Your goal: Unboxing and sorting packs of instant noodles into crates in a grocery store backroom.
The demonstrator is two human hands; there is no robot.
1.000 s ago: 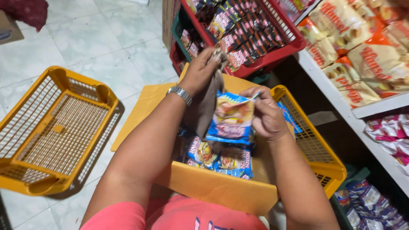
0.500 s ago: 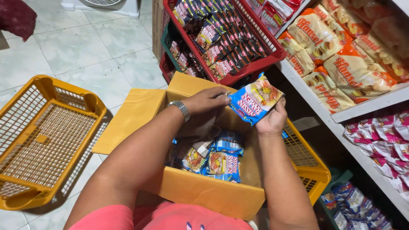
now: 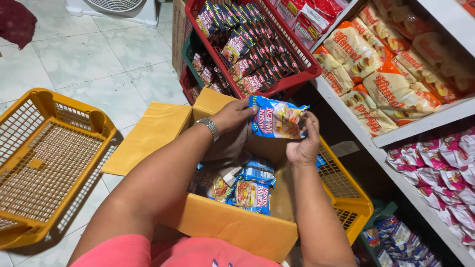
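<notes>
Both hands have lifted — left hand (image 3: 236, 114) & right hand (image 3: 303, 144) grip noodle pack (image 3: 277, 118) above box (image 3: 232, 227); tiled floor (image 3: 99, 54), yellow crate (image 3: 44, 163) left.

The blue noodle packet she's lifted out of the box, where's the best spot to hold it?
Probably by its two short ends, as now: the left hand pinches one end of the noodle packet, the right hand supports the other. The flat sealed edges give grip without crushing the middle.

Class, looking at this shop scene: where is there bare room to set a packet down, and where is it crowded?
Free: the yellow basket left of the cardboard box, and the tiled floor behind it. Crowded: the box, the red rack and the white shelves.
</notes>
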